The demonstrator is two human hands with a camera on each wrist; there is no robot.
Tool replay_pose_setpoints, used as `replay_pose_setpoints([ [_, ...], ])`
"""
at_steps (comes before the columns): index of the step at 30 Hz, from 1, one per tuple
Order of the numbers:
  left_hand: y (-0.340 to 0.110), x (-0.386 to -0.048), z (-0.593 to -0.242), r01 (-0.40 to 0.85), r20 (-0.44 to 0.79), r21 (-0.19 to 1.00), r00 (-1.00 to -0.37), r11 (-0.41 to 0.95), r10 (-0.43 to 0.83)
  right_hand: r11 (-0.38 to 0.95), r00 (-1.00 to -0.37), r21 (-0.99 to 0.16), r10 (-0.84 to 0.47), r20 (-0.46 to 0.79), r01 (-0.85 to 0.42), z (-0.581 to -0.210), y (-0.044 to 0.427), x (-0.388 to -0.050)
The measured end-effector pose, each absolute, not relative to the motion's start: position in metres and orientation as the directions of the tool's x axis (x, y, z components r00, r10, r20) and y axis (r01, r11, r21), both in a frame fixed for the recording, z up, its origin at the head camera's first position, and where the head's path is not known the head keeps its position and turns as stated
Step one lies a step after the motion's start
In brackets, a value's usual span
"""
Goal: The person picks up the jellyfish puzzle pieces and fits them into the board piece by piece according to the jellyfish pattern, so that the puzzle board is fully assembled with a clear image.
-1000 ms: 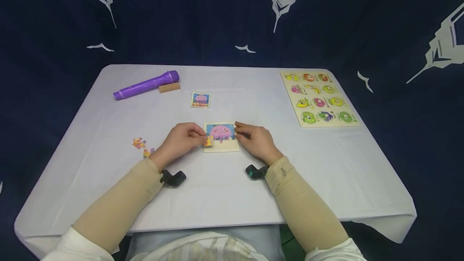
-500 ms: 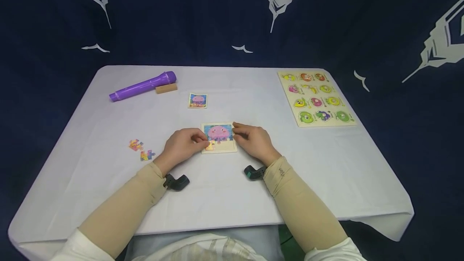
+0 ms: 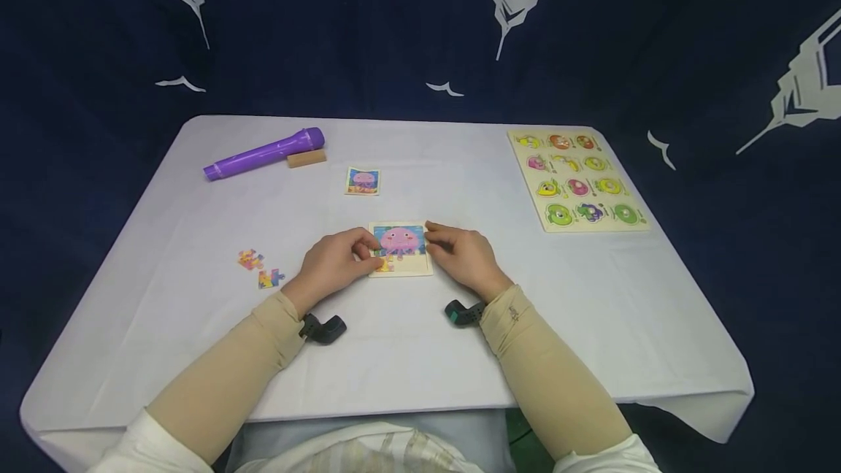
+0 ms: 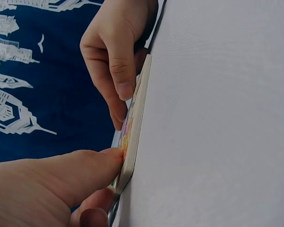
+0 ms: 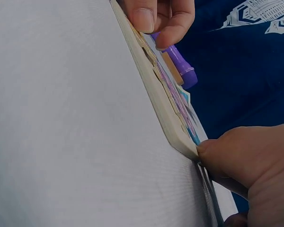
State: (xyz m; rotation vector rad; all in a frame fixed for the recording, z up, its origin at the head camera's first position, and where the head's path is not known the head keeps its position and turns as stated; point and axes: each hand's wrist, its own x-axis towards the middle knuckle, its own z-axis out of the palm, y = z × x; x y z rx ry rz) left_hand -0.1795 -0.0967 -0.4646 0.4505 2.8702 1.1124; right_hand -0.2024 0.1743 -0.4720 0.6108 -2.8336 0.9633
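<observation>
A small wooden jigsaw board point(image 3: 414, 266) lies on the table, with a pink octopus picture on its upper part and bare wood at lower right. My left hand point(image 3: 335, 258) presses a yellow-orange puzzle piece point(image 3: 388, 265) at the board's lower left with its thumb; its index finger is apart from the thumb. My right hand point(image 3: 466, 254) holds the board's right edge between thumb and fingers. In the right wrist view, the right thumb point(image 5: 227, 153) lies at the board's corner. Loose puzzle pieces point(image 3: 250, 260) and a joined clump of pieces point(image 3: 269, 279) lie left of the left hand.
A small octopus picture card point(image 3: 363, 181) lies beyond the board. Back left are a purple microphone-shaped stick point(image 3: 266, 154) and a brown block point(image 3: 306, 158). A fruit peg board point(image 3: 578, 181) lies at the right on the white table point(image 3: 591, 312).
The yellow-orange piece has gone from between my left thumb and finger down onto the board's lower left. My left index finger has parted from the thumb. The right hand stays put.
</observation>
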Motion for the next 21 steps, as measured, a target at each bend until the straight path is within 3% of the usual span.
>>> replay_pose_setpoints([
  [21, -0.0905, -0.1772, -0.4644, 0.313, 0.084, 0.563, -0.942, 0.765, 0.324, 0.72, -0.919, -0.574, -0.335, 0.207, -0.391, -0.4725, 0.1742, -0.2026],
])
